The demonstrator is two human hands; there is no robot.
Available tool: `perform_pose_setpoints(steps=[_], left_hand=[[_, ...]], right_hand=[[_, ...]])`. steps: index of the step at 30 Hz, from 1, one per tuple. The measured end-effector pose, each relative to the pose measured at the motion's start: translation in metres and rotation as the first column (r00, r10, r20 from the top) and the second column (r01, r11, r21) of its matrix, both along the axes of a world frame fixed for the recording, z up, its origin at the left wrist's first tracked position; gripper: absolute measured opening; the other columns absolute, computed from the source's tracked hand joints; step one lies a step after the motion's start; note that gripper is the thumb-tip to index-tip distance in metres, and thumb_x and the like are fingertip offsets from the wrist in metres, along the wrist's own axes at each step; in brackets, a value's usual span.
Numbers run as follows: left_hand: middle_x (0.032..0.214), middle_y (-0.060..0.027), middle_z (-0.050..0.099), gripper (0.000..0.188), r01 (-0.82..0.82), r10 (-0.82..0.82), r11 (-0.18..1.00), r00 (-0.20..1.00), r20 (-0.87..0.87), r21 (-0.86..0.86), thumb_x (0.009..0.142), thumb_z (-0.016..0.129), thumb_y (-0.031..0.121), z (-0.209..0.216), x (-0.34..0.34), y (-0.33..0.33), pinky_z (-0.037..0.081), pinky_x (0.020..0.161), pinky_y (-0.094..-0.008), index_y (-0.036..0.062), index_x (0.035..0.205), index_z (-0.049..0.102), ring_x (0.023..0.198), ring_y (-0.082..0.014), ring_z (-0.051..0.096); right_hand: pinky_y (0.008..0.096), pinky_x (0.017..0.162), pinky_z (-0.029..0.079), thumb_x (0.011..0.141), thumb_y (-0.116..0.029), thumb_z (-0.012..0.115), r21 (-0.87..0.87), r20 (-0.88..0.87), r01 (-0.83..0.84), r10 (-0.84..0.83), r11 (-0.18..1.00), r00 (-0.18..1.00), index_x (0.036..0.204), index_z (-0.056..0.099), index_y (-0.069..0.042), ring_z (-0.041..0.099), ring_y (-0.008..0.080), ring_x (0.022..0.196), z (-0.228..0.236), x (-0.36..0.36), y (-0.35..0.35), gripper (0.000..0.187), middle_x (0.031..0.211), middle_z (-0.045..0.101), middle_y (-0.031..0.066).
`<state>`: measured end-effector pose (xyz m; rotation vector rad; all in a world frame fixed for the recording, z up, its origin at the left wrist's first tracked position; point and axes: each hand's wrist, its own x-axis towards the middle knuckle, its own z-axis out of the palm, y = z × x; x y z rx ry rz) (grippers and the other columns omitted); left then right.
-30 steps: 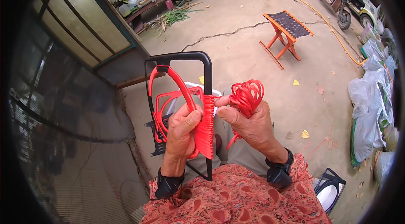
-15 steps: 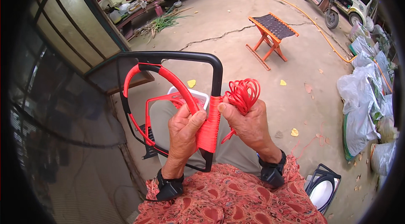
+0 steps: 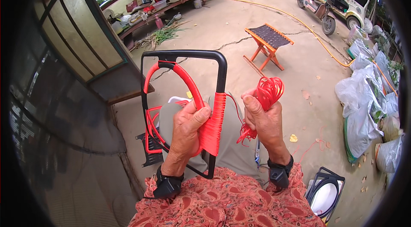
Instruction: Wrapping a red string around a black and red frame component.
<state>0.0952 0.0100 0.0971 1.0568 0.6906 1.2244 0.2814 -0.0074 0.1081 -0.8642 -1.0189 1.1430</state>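
Upright over my lap stands a black metal frame with rounded corners and a curved inner hoop largely covered in red. Flat red cord is wound in tight rows, a red wrapping, around the frame's right side and the hoop. My left hand is closed around the hoop where it meets this wrapping, thumb on top. To the right, my right hand grips a looped bundle of red cord; more loops hang below the fist. One strand runs from the wrapping to that hand, slightly slack.
A folding stool with an orange frame stands ahead. White plastic sacks line the right side, near a yellow hose. Another black frame lies at lower right. A screen door is close on my left.
My right hand has moved right, away from the frame, with the cord bundle; a strand now spans the gap. My left hand keeps its grip on the hoop.
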Motion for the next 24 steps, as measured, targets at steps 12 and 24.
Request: perform_pose_setpoints(steps=[12,24], left_hand=[[0.085,-0.0069,0.062,0.026,0.198,-0.204,0.979,0.950,0.235,0.049,0.092,0.060,0.022,0.043,0.026,0.012,0.057,0.051,-0.0284,-0.0011,0.103,0.054,0.061,-0.0138,0.063],[0.093,-0.0032,0.058,0.022,0.378,-0.395,0.917,0.806,0.441,0.132,0.093,0.061,0.019,0.045,0.049,0.011,0.049,0.077,-0.0219,0.0002,0.102,0.055,0.084,-0.0078,0.057]], right_hand=[[0.0197,0.044,0.030,0.087,-0.014,0.070,0.081,0.005,-0.028,0.027,0.996,1.000,0.096,0.065,0.000,0.042,0.0018,0.049,0.027,0.000,-0.009,0.018,0.062,0.052,-0.0057],[0.0202,0.039,0.029,0.089,-0.016,0.066,0.171,-0.110,0.063,-0.045,0.983,0.993,0.097,0.057,0.000,0.036,0.0050,0.041,0.009,0.020,-0.017,0.020,0.067,0.054,0.0023]])
